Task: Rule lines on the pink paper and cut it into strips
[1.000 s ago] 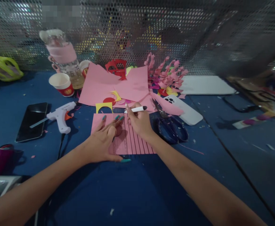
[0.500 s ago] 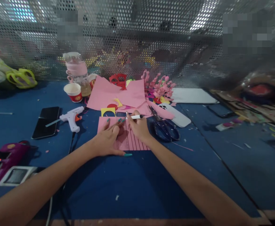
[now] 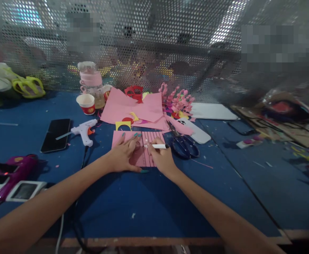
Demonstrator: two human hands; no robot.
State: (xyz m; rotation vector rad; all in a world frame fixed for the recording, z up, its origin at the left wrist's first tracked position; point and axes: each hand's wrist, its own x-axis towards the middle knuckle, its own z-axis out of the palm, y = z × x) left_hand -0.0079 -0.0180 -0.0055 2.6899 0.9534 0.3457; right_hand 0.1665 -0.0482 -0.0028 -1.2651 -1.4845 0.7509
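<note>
My left hand (image 3: 124, 153) lies with its fingers spread on a pink sheet of paper (image 3: 116, 138), pressing it to the blue table. Under it, along the inner edge, runs what looks like a clear ruler (image 3: 144, 158), partly hidden. My right hand (image 3: 163, 158) grips a white marker (image 3: 158, 146) with a dark end, its tip down on the paper beside the ruler. Several dark parallel lines cross the right part of the sheet. Blue-handled scissors (image 3: 181, 147) rest just right of my right hand. A yellow paper cutout (image 3: 123, 124) touches the sheet's far edge.
To the left are a glue gun (image 3: 84, 131), a black phone (image 3: 54, 135) and a purple toy-like device (image 3: 17, 169). Behind stand a paper cup (image 3: 87, 104), a bottle (image 3: 91, 79), larger pink sheets (image 3: 133, 106) and curled pink paper (image 3: 181, 100). A white phone (image 3: 198, 132) lies right.
My right hand has drawn the marker down the sheet, toward me. My left hand stays pressed on the paper. The whole view has shifted slightly.
</note>
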